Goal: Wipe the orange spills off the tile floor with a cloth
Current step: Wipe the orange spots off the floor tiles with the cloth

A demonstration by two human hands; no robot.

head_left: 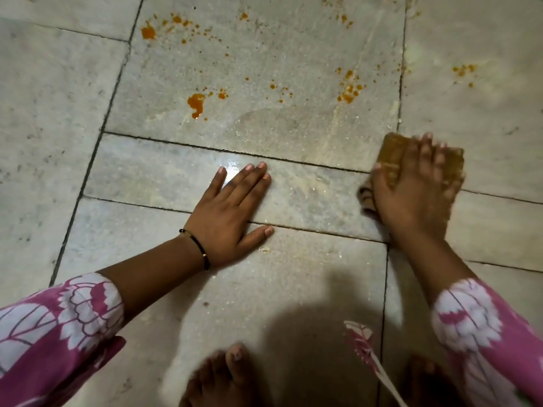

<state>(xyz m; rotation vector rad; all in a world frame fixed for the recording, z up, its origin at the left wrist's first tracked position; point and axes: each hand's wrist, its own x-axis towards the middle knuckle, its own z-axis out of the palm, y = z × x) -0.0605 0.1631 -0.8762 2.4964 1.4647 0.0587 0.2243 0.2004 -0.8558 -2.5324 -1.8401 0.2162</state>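
My right hand (417, 186) presses a folded, orange-stained brown cloth (392, 154) flat on the grey tile floor (293, 127) at the right; the hand is motion-blurred and its fingers spread over the cloth. My left hand (232, 215) lies flat on the tiles with straight fingers, holding nothing. Orange spills dot the tile beyond both hands: a large blob (196, 104) at centre left, a splatter (148, 32) at far left, a cluster (349, 89) above the cloth, and spots (464, 70) at far right.
My bare feet (223, 374) stand at the bottom edge, with pink floral sleeves (58, 327) on both arms. Dark grout lines (235, 152) cross the floor. A bright light glare (232, 168) sits near my left fingertips.
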